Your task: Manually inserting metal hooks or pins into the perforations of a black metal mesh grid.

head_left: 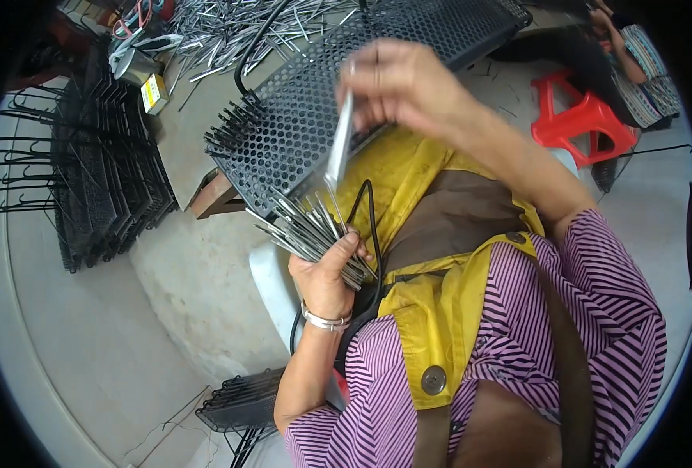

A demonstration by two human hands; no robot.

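My left hand [327, 269] is closed round a bundle of thin grey metal rods [303, 231], their ends fanning out toward the rack. Above it, my right hand [397, 84] pinches a slim silver metal piece [341, 140], smeared by motion, so its exact kind is unclear. Its lower end points down at the bundle, close to the rod tips. Just beyond my hands lies a black perforated metal rack [295, 140] with bent hook handles. Short dark rods [235, 125] stand in a cluster at its left end.
Loose metal rods [233, 35] are heaped on the table behind the rack. A small yellow box [154, 94] and a metal can [131, 66] sit at its left. Black hooked racks [108, 168] are stacked at left. A red stool [580, 117] and another person [642, 70] are at right.
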